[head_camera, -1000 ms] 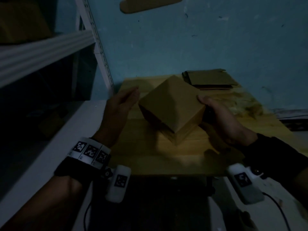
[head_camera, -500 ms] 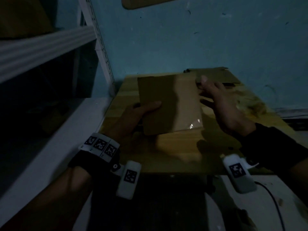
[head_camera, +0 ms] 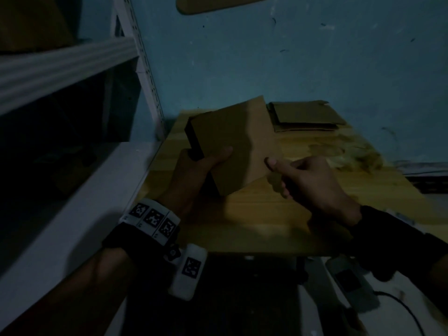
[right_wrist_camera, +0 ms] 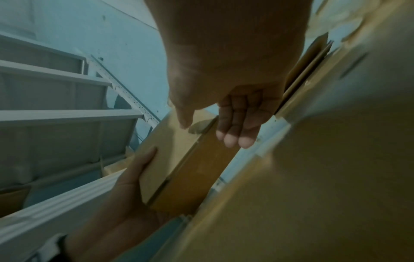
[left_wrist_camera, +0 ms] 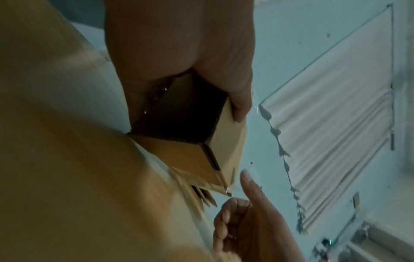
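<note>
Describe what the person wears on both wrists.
Behind the left hand sits a black wrist band with a white strip of three black-and-white markers, and a white rounded device bearing one marker hangs below. Behind the right hand is a black sleeve; a pale device there trails a black cable.
</note>
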Action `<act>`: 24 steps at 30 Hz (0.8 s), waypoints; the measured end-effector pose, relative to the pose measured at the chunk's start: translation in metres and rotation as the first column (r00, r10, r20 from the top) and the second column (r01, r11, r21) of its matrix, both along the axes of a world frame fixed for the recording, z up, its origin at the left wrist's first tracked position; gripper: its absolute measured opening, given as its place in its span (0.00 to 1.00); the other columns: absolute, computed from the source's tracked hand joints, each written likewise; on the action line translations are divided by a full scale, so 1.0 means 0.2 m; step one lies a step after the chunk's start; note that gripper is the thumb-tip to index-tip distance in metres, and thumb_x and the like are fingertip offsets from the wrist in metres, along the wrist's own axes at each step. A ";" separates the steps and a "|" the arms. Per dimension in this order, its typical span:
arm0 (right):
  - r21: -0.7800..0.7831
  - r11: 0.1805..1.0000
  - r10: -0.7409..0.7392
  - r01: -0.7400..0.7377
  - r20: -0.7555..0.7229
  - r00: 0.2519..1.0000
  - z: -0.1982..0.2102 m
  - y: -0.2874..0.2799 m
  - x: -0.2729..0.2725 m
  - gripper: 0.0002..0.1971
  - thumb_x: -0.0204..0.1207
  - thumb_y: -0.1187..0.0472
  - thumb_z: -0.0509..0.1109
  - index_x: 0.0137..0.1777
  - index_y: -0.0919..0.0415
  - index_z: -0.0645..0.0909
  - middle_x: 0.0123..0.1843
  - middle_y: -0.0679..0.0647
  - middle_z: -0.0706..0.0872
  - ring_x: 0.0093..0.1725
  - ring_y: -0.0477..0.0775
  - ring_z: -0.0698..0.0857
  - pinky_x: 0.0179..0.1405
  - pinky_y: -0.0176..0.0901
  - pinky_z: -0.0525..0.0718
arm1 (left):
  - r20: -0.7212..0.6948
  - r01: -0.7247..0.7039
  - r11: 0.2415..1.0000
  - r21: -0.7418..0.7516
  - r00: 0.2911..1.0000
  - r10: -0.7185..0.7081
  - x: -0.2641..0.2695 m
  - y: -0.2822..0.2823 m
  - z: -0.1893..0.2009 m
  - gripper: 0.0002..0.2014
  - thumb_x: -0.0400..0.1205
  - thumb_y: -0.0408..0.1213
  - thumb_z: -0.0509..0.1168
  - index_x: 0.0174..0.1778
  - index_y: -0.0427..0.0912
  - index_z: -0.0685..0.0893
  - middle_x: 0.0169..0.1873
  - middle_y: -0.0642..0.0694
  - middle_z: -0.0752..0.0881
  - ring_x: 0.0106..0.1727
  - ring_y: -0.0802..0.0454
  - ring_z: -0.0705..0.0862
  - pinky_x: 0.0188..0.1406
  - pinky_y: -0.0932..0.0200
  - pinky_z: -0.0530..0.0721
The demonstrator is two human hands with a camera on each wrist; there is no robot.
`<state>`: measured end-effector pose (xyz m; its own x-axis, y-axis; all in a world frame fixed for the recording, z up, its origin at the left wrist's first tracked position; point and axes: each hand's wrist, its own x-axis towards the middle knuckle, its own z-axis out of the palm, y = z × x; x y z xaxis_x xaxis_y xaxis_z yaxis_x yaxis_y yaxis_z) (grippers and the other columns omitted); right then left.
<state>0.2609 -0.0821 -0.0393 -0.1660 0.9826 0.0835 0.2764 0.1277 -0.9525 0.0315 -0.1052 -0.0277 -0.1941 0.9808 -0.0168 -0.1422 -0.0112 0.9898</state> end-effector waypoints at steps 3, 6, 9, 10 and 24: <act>-0.031 0.999 0.012 -0.013 -0.029 1.000 -0.03 0.00 -0.01 0.25 0.76 0.46 0.78 0.32 0.71 0.87 0.32 0.66 0.90 0.30 0.58 0.85 0.36 0.48 0.85 | -0.024 -0.019 1.000 0.025 1.000 0.019 0.02 0.01 -0.02 0.48 0.58 0.55 0.87 0.72 0.40 0.80 0.61 0.42 0.89 0.57 0.44 0.91 0.48 0.42 0.92; -0.032 0.999 -0.021 0.018 -0.080 0.997 -0.04 0.01 0.00 0.20 0.80 0.56 0.76 0.30 0.70 0.86 0.29 0.65 0.88 0.31 0.63 0.86 0.37 0.51 0.83 | -0.063 -0.005 0.998 0.067 0.998 0.009 0.03 0.00 -0.03 0.49 0.59 0.54 0.88 0.73 0.39 0.78 0.63 0.42 0.88 0.59 0.43 0.90 0.51 0.40 0.91; -0.012 0.999 -0.032 0.032 -0.076 0.997 -0.03 0.03 0.00 0.19 0.80 0.61 0.75 0.28 0.70 0.86 0.31 0.69 0.88 0.43 0.75 0.90 0.43 0.61 0.87 | -0.077 -0.012 0.998 0.065 0.997 0.017 0.02 0.01 -0.04 0.50 0.55 0.54 0.89 0.72 0.44 0.77 0.62 0.45 0.88 0.59 0.46 0.90 0.53 0.40 0.91; -0.014 1.000 -0.029 0.028 -0.081 0.996 -0.03 0.03 0.00 0.19 0.80 0.61 0.75 0.29 0.71 0.86 0.32 0.69 0.89 0.46 0.76 0.90 0.46 0.61 0.88 | -0.071 -0.010 0.998 0.062 0.997 0.014 0.02 0.01 -0.04 0.50 0.55 0.54 0.89 0.72 0.44 0.77 0.63 0.45 0.88 0.59 0.45 0.90 0.53 0.39 0.91; 0.024 0.998 0.064 -0.060 -0.223 0.973 -0.05 0.05 -0.03 0.12 0.85 0.66 0.68 0.40 0.71 0.82 0.41 0.70 0.90 0.48 0.69 0.90 0.40 0.40 0.83 | -0.057 0.015 1.000 0.009 0.998 -0.014 -0.03 0.02 -0.01 0.30 0.67 0.46 0.83 0.65 0.42 0.85 0.54 0.46 0.92 0.50 0.50 0.93 0.38 0.54 0.91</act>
<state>0.2547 -0.0726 -0.0494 -0.2015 0.9691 0.1419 0.0479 0.1545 -0.9868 0.0264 -0.1020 -0.0291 -0.1801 0.9836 0.0030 -0.0859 -0.0188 0.9961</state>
